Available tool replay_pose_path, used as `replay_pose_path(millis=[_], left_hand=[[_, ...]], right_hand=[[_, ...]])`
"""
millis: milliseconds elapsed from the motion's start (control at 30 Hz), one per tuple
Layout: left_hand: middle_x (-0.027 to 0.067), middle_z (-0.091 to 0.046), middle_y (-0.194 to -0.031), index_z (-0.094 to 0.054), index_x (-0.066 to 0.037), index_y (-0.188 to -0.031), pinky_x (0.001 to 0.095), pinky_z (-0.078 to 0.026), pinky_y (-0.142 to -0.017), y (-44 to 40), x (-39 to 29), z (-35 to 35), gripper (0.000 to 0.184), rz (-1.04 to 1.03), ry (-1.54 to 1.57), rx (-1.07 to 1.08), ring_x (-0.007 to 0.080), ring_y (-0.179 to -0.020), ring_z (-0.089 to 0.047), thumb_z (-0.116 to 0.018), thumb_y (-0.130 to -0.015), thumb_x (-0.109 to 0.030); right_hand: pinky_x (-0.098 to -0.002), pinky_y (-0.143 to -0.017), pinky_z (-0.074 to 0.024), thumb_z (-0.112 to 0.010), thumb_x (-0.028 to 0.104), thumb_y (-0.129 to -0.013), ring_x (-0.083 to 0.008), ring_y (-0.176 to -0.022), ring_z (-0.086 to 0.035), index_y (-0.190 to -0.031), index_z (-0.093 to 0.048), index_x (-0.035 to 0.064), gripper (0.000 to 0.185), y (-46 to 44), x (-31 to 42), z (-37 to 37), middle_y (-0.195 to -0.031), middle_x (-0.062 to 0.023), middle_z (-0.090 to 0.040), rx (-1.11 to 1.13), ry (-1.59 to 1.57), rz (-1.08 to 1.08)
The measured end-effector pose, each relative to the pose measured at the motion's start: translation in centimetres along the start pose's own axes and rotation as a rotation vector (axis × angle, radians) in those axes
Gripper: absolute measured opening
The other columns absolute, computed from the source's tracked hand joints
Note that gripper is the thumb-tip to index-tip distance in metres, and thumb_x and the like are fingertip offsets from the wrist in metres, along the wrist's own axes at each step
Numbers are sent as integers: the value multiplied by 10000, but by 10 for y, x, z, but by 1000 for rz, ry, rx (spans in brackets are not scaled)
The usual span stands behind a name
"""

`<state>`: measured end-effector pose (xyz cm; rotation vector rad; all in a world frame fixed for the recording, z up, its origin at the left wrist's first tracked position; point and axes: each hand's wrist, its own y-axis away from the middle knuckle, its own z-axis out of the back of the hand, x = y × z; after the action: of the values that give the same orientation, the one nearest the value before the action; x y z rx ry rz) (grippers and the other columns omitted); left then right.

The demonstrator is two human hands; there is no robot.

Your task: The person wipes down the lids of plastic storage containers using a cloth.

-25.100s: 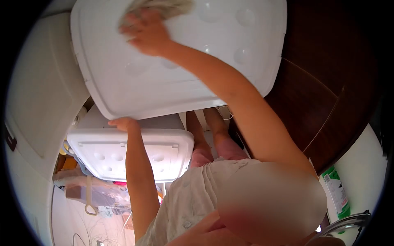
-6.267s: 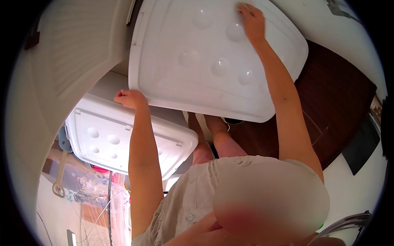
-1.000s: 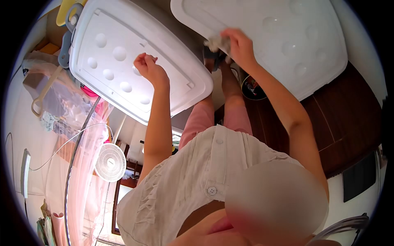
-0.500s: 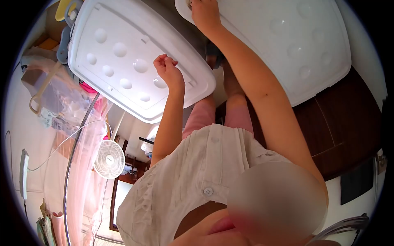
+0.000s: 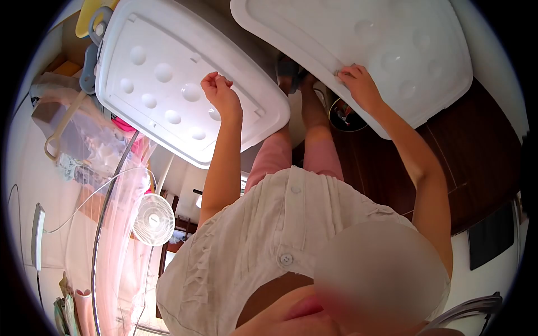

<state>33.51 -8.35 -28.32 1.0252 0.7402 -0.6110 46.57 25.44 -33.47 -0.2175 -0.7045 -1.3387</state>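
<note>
My left hand point(image 5: 223, 95) hovers over the left white plastic lid point(image 5: 168, 120), its fingers curled in and nothing showing in them. Round raised bumps cover that lid. On the right, my right hand point(image 5: 361, 87) rests at the near-left edge of a second white lid point(image 5: 342, 33). Its fingers are bunched together on the surface around something small and greyish that I cannot make out. Similar round bumps mark the right lid.
A dark brown wooden surface point(image 5: 465, 145) lies beside the right lid. A round container point(image 5: 346, 115) shows under its edge. On the left are a white fan point(image 5: 153, 219), pink netting point(image 5: 115, 224) and a beige hooked handle point(image 5: 64, 126). My feet point(image 5: 287, 73) stand between the lids.
My right hand has slid from the right lid's far corner along its edge towards my body. My left hand has shifted slightly left, still curled.
</note>
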Motion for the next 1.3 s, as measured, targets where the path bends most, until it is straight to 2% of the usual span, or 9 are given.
replay_pose_path(millis=[33,200,267,367,567,1067,1167,1267,1300], left_hand=[[38,-529,-892,-484,-40,-1107,301,-484,-744,2,2,2,134,1,-7,-1,107,-746,-499,-479,-974,-59],[30,-524,-862,-486,-41,-1109,280,-465,-737,16,11,4,139,59,-35,-2,106,-758,-497,-467,-974,-66],[32,-531,-856,-484,-46,-1125,307,-477,-747,15,16,10,175,45,-8,8,116,-759,-503,-487,-951,-54],[23,-534,-842,-485,-80,-1123,320,-480,-777,18,9,-2,179,55,-29,18,117,-783,-506,-499,-947,-57],[20,-518,-839,-464,-68,-1122,352,-483,-847,31,-21,-28,190,47,-68,134,121,-774,-494,-495,-936,-49],[21,-504,-842,-463,-54,-1139,358,-486,-877,34,-30,-109,198,-77,-180,409,131,-786,-488,-505,-945,-64],[21,-505,-824,-464,-55,-1134,351,-485,-869,42,-28,-125,183,3,-199,502,141,-778,-495,-508,-957,-74],[27,-516,-830,-466,-50,-1140,346,-492,-832,44,-26,-149,179,36,-236,602,149,-764,-511,-505,-966,-70],[27,-516,-830,-466,-50,-1140,346,-492,-832,49,-26,-160,179,42,-233,620,149,-764,-511,-505,-966,-70]], right_hand=[[-390,-960,-498,-665,-33,-811,-294,-1143,-548,-1138,-706,71,345,1,4,-4,-1225,-57,-604,-65,-110,-156],[-434,-954,-491,-652,-59,-734,-326,-1155,-570,-1087,-721,143,412,-168,90,-5,-1238,-110,-601,-718,-335,45],[-430,-914,-502,-679,14,-724,-335,-1086,-590,-1043,-727,140,346,-240,105,-24,-1232,-96,-600,-790,-312,164],[-440,-982,-493,-672,101,-792,-292,-1197,-564,-997,-728,209,239,-267,122,-67,-1263,-9,-607,-700,-154,-43],[-431,-1014,-474,-676,215,-820,-264,-1260,-515,-1019,-710,241,203,-152,90,-83,-1317,64,-585,-711,-138,-18],[-383,-1027,-516,-676,-3,-755,-282,-1298,-523,-1059,-724,217,378,267,-22,-66,-1368,16,-589,-368,66,-346],[-388,-1019,-523,-663,-51,-808,-296,-1312,-512,-1106,-731,209,401,322,-20,-77,-1366,3,-597,-381,127,-555],[-356,-942,-544,-588,-1,-957,-295,-1117,-660,-1231,-717,176,351,332,-2,-94,-1269,-87,-675,-852,-108,-1267],[-356,-942,-544,-588,-1,-957,-295,-1117,-660,-1231,-717,176,351,320,-1,-96,-1269,-87,-675,-858,-93,-1280]])
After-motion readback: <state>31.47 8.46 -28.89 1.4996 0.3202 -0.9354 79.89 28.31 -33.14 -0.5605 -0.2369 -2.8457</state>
